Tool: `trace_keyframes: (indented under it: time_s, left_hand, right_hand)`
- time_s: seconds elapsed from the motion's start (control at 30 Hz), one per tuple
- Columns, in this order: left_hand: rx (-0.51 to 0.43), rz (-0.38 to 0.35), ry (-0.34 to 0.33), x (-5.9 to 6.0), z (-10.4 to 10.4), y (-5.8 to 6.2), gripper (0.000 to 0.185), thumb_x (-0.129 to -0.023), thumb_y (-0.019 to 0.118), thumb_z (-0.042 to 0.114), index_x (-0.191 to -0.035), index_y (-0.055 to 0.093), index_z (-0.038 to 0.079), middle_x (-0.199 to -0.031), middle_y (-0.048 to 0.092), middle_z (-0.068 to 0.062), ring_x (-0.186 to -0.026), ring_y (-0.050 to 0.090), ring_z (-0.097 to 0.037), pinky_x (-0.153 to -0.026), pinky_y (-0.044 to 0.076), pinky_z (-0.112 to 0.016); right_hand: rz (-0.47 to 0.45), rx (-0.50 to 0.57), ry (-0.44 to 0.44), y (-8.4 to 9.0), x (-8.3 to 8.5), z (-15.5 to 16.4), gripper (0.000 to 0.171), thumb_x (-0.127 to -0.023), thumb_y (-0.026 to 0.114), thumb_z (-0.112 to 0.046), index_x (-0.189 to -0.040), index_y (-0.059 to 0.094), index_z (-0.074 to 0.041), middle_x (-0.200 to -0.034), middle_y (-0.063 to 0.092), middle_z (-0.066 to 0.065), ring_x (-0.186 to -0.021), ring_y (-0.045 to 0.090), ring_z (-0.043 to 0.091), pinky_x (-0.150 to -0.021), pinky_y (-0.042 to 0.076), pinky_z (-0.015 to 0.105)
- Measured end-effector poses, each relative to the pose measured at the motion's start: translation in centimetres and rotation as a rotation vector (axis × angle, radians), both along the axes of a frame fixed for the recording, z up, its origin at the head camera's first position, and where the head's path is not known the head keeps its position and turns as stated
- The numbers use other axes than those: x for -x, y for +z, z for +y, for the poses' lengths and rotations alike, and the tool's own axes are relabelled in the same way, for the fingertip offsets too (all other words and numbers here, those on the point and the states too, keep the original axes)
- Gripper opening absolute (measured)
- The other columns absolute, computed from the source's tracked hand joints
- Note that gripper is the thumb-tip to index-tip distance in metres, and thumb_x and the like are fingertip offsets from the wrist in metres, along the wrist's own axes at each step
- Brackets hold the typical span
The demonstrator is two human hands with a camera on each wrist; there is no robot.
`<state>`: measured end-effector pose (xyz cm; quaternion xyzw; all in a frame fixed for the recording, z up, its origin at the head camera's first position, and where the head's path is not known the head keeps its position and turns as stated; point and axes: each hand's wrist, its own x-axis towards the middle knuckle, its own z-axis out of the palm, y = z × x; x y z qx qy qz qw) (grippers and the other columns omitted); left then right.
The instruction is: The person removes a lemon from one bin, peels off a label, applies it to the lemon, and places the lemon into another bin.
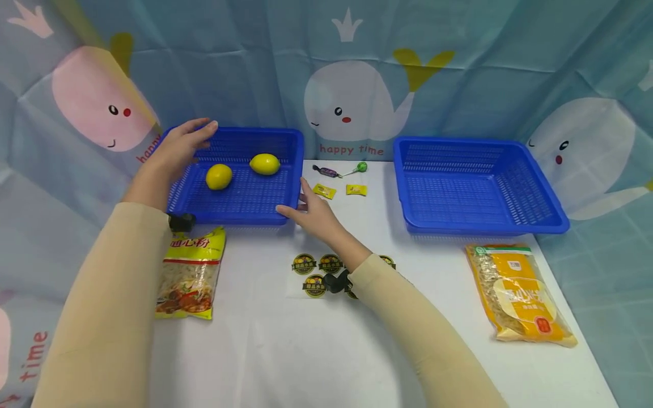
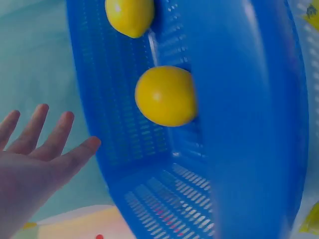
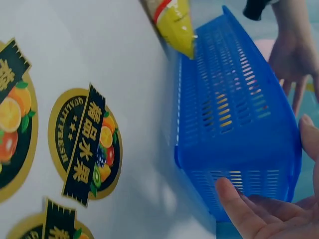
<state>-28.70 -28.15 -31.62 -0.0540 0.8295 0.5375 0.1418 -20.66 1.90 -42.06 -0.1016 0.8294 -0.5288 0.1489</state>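
A blue plastic basket (image 1: 240, 218) stands at the back left with two lemons inside. One lemon (image 1: 219, 177) lies left of middle, and the other lemon (image 1: 265, 164) lies further right and back. My left hand (image 1: 178, 148) hovers over the basket's left side, fingers spread and holding nothing. In the left wrist view, that hand (image 2: 45, 159) appears beside the basket rim. My right hand (image 1: 318, 215) grips the basket's front right corner. In the right wrist view, its thumb (image 3: 309, 134) lies at the rim and a finger (image 3: 228, 191) touches the outer wall.
A second blue basket (image 1: 482, 226) stands at the back right. Between the baskets lie wrapped candies (image 1: 356, 190) and a green lollipop (image 1: 361, 166). A yellow pasta bag (image 1: 191, 277) lies front left, an orange bag (image 1: 522, 294) front right. A sticker sheet (image 1: 313, 286) lies mid-table.
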Motion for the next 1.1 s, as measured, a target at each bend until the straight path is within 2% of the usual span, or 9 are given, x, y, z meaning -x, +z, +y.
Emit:
trace_keyframes:
  time_s: [0.1,0.23,0.37,0.47,0.57,0.7,0.8,0.93,1.1]
  left_hand:
    - [0.065,-0.039,-0.011,0.6,-0.4,-0.6,0.093,-0.087,0.054,0.074,-0.162,0.016,0.034,-0.171,0.008,-0.001,-0.157,0.012,-0.03,-0.125,0.007,-0.056]
    - [0.209,-0.08,-0.046,1.3,-1.1,-1.1,0.097,-0.084,0.055,0.077,-0.162,0.017,0.034,-0.171,0.0,-0.004,-0.156,0.005,-0.037,-0.123,0.007,-0.063]
    - [0.28,-0.109,-0.099,2.2,-1.3,-1.4,0.101,-0.083,0.062,0.074,-0.163,0.016,0.032,-0.171,0.003,-0.007,-0.155,0.002,-0.041,-0.12,0.007,-0.067]
    - [0.309,-0.157,-0.167,3.0,-1.4,-1.6,0.105,-0.083,0.067,0.07,-0.163,0.014,0.028,-0.171,0.003,-0.012,-0.154,0.0,-0.045,-0.119,0.006,-0.069]
    - [0.36,-0.236,-0.255,3.6,-1.8,-2.0,0.108,-0.085,0.069,0.066,-0.164,0.009,0.024,-0.169,-0.008,-0.018,-0.152,-0.003,-0.051,-0.116,0.007,-0.073]
    - [0.406,-0.33,-0.354,4.4,-2.3,-3.3,0.103,-0.09,0.069,0.056,-0.164,0.007,0.02,-0.166,-0.014,-0.026,-0.148,0.0,-0.057,-0.112,0.017,-0.076]
    - [0.364,-0.365,-0.358,4.8,-2.6,-4.5,0.095,-0.095,0.068,0.046,-0.164,0.009,0.019,-0.166,-0.01,-0.027,-0.149,0.003,-0.056,-0.112,0.024,-0.074]
    - [0.277,-0.394,-0.299,4.9,-3.2,-5.7,0.087,-0.098,0.066,0.035,-0.164,0.01,0.02,-0.167,-0.011,-0.025,-0.15,0.005,-0.053,-0.115,0.025,-0.068]
    - [0.307,-0.401,-0.254,4.9,-3.9,-6.4,0.079,-0.101,0.064,0.025,-0.163,0.016,0.017,-0.165,-0.004,-0.03,-0.146,0.022,-0.053,-0.116,0.026,-0.065]
  right_hand:
    - [0.016,0.005,-0.011,-0.3,-0.2,-0.1,0.103,-0.091,0.068,-0.056,-0.164,0.005,-0.022,-0.159,0.042,0.009,-0.136,0.054,0.022,-0.112,0.044,0.039]
    - [0.02,0.001,-0.005,-0.6,-0.4,-0.3,0.104,-0.09,0.067,-0.06,-0.164,0.005,-0.021,-0.157,0.044,0.013,-0.134,0.056,0.023,-0.11,0.046,0.039]
    - [0.003,0.023,-0.013,-0.7,-0.5,-0.3,0.103,-0.09,0.067,-0.06,-0.164,0.005,-0.022,-0.158,0.041,0.013,-0.134,0.056,0.024,-0.109,0.047,0.04]
    - [-0.014,0.04,-0.022,-0.7,-0.5,-0.3,0.103,-0.09,0.068,-0.058,-0.164,0.005,-0.024,-0.159,0.04,0.013,-0.134,0.056,0.023,-0.106,0.05,0.039]
    - [-0.027,0.058,-0.015,-0.6,-0.5,-0.2,0.103,-0.09,0.069,-0.057,-0.164,0.004,-0.025,-0.16,0.038,0.013,-0.134,0.056,0.023,-0.103,0.052,0.038]
    - [-0.032,0.063,-0.013,-0.6,-0.4,-0.1,0.103,-0.09,0.069,-0.058,-0.163,0.004,-0.027,-0.161,0.038,0.013,-0.135,0.055,0.022,-0.103,0.051,0.037]
    - [-0.028,0.064,-0.019,-0.5,-0.4,-0.1,0.103,-0.09,0.069,-0.057,-0.163,0.004,-0.027,-0.161,0.037,0.013,-0.135,0.054,0.022,-0.103,0.052,0.036]
    - [-0.019,0.075,-0.012,-0.7,-0.4,-0.1,0.102,-0.091,0.069,-0.055,-0.164,0.004,-0.023,-0.16,0.038,0.015,-0.133,0.057,0.022,-0.096,0.056,0.034]
    - [-0.016,0.074,-0.006,-0.8,-0.4,-0.2,0.103,-0.091,0.069,-0.055,-0.164,0.003,-0.024,-0.16,0.039,0.014,-0.127,0.062,0.021,-0.09,0.058,0.031]
